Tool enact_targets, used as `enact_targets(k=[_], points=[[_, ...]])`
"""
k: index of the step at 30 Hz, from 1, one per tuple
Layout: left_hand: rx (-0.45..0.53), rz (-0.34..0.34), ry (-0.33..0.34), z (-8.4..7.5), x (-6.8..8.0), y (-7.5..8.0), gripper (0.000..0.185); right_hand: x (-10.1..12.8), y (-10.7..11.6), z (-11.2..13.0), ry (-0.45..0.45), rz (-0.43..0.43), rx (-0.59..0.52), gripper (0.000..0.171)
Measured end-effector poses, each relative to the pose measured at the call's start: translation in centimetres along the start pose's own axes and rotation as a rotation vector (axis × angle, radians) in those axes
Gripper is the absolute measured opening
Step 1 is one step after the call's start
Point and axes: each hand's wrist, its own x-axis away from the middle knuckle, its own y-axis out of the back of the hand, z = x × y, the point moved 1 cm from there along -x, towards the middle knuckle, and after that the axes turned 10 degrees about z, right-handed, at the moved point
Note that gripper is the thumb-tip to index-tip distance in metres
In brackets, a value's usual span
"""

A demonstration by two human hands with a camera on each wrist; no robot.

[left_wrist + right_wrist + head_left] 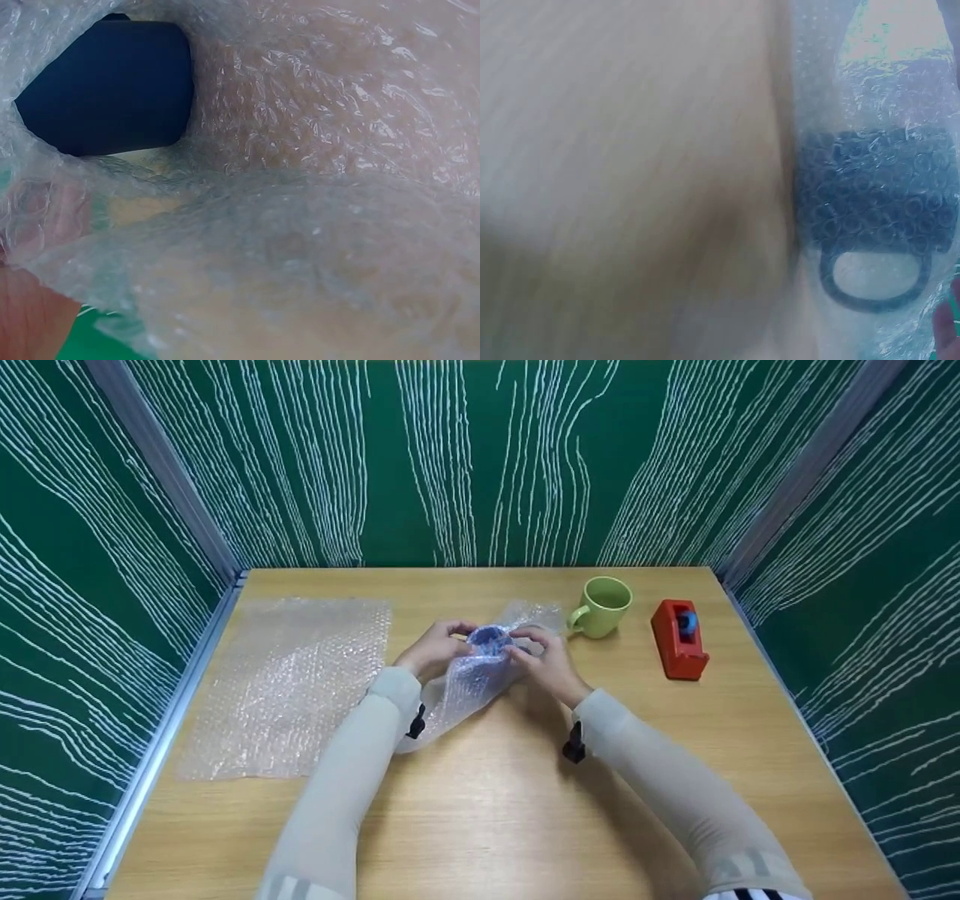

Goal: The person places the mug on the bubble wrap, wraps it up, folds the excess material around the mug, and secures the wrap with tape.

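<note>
Your left hand and right hand meet at the middle of the wooden table, each with fingers curled and pinching a sheet of bubble wrap bundled around a dark blue mug. The mug's rim peeks out between your 2 hands; through the right wrist view its handle shows under the plastic. A second bubble wrap sheet lies flat to your left. To your right stand a green mug and, just beyond it, a red tape dispenser.
</note>
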Motion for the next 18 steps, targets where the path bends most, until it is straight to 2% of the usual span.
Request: enact_targets(k=[3,6,11,18], points=[[0.044,0.016,-0.002,-0.1,-0.1,-0.1,0.05,0.4,0.0,-0.4,-0.013,-0.109,0.055,0.026],[0.026,0.015,0.006,-0.3,-0.1,-0.1,0.048,0.9,-0.1,-0.7,-0.085,-0.168,0.073,0.028],[-0.061,0.02,0.006,-0.6,-0.2,-0.2,0.049,1.5,-0.7,-1.3,-0.189,-0.189,0.048,0.034],[-0.215,0.066,0.002,-1.1,-0.8,-0.4,0.069,1.6,-1.7,-1.6,-0.207,-0.183,-0.061,0.04]])
